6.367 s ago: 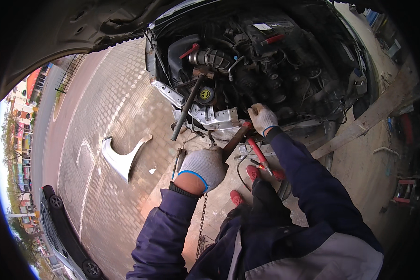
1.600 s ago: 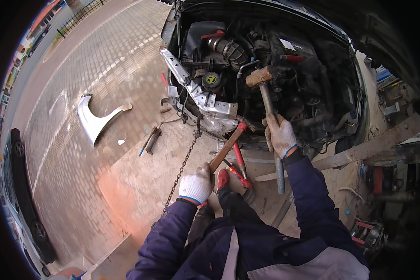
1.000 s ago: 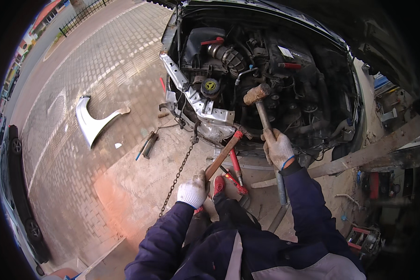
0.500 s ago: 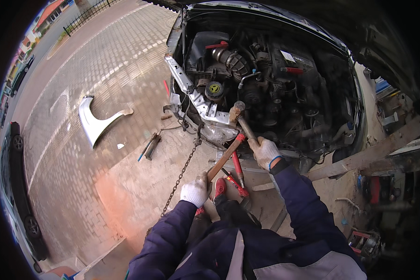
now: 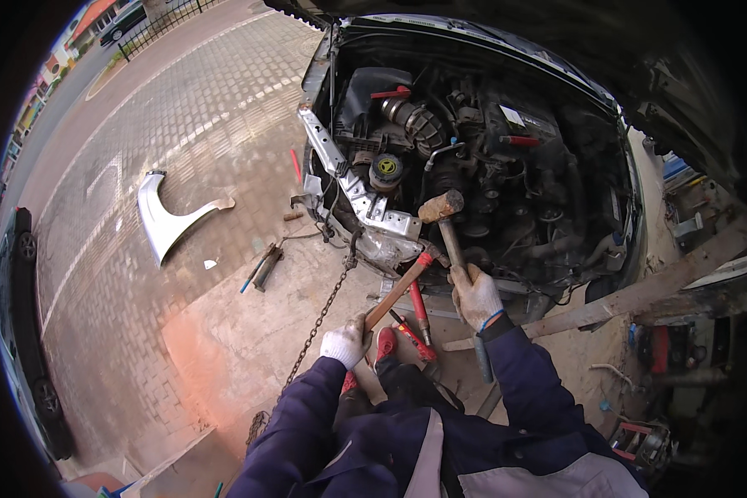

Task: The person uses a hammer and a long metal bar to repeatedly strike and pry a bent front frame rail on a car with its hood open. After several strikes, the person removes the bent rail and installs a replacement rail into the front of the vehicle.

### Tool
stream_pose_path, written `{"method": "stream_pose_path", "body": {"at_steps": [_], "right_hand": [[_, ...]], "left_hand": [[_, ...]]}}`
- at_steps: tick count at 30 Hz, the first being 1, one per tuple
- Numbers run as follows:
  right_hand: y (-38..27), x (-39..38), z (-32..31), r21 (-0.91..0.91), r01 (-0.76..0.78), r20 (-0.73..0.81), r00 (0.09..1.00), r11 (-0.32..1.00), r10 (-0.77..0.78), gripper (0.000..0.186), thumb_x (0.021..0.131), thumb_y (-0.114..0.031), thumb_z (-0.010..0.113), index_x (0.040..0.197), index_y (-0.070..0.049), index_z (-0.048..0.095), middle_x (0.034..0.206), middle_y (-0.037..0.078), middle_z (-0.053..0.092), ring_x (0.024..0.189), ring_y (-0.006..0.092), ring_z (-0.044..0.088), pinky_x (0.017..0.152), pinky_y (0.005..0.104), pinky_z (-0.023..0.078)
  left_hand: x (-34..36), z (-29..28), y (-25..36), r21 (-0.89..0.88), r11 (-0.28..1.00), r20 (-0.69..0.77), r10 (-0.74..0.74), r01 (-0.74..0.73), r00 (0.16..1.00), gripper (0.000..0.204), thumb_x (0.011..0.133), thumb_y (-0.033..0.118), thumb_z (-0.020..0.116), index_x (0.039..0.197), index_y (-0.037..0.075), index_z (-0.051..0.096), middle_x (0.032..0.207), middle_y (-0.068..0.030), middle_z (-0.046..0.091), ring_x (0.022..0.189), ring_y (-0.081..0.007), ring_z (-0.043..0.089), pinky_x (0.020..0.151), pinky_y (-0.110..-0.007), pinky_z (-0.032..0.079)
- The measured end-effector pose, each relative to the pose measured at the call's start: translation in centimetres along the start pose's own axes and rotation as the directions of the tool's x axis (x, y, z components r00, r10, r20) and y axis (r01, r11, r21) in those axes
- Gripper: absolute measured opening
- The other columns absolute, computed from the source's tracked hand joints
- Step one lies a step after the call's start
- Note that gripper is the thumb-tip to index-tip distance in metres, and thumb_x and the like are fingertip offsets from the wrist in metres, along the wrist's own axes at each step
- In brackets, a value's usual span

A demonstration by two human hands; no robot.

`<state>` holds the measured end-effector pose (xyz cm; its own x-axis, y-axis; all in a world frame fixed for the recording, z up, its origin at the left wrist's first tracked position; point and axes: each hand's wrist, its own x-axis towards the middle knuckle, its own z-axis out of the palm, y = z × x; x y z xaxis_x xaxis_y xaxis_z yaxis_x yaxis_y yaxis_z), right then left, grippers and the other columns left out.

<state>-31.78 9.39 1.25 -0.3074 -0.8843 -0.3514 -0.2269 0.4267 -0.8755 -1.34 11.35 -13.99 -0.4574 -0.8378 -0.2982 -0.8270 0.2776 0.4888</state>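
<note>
My left hand [image 5: 346,341], in a white work glove, is wrapped round the wooden handle of a hammer [image 5: 398,292]. Its red-banded end reaches up to the car's front corner; the head is hard to make out there. In my gloved right hand [image 5: 478,300] is a club hammer [image 5: 442,207] with a blocky, rusty head. That head hangs over the engine bay, just right of the bare silver metal support [image 5: 396,220] and apart from it. Crumpled clear plastic or metal [image 5: 388,247] lies below the support's end.
A chain [image 5: 315,325] runs from the car's corner down to the floor. A silver fender [image 5: 162,220] lies on the paving at left. Red tools [image 5: 420,311] rest near my feet. A long beam [image 5: 606,303] slants across the right side, beside the engine bay [image 5: 506,166].
The club hammer in my right hand has drawn back from the silver support, its head now further right and turned. My right hand has come slightly nearer to me. My left hand stays almost still.
</note>
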Motion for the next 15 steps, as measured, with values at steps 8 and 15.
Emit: {"method": "stream_pose_path", "body": {"at_steps": [8,15], "right_hand": [[0.0,-1.4,-0.9,-0.03,-0.115,-0.051,0.992,0.993,0.114,0.042,0.108,-0.04,0.066,0.094,0.0,0.067,0.064,0.005,0.062,0.055,0.0136,0.059,0.052,0.035,0.046],[-2.2,1.5,-1.0,-0.029,0.001,-0.003,1.0,1.0,-0.001,0.046,0.108,-0.042,0.064,0.087,0.0,0.064,0.061,0.008,0.061,0.051,0.0177,0.059,0.05,0.0377,0.047]], "left_hand": [[-1.1,-6.6,3.2,0.047,0.999,0.118,-0.014,0.008,0.993,0.045,0.103,0.046,0.061,0.126,0.007,0.064,0.101,-0.0218,0.078,0.091,-0.0388,0.078,0.079,-0.051,0.062],[-1.2,-15.2,9.5,0.263,0.965,0.138,-0.018,-0.02,0.99,0.037,0.102,0.036,0.064,0.114,0.002,0.066,0.098,-0.0216,0.079,0.089,-0.0397,0.079,0.078,-0.052,0.062]]}}
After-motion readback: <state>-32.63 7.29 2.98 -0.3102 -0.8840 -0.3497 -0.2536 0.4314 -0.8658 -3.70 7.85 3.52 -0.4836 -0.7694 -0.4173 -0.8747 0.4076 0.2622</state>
